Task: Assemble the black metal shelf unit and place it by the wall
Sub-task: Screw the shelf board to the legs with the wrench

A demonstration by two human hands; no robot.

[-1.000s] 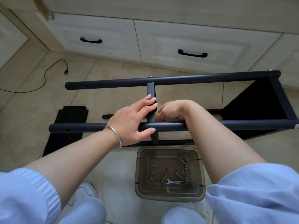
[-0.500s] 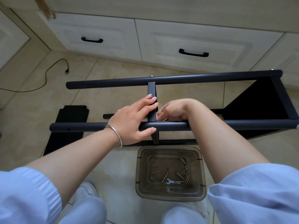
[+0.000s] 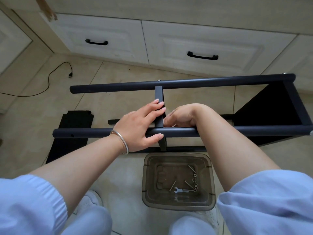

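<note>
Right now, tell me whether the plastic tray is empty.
Not empty: the tray holds a small wrench, long bolts and washers.

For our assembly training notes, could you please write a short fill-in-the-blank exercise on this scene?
1. The small silver wrench lies inside the brown translucent plastic ____.
2. The left hand wears a silver ____ at the wrist.
3. The flat black metal shelf panel lies on the tiled ____.

Missing words: tray; bracelet; floor.
</note>
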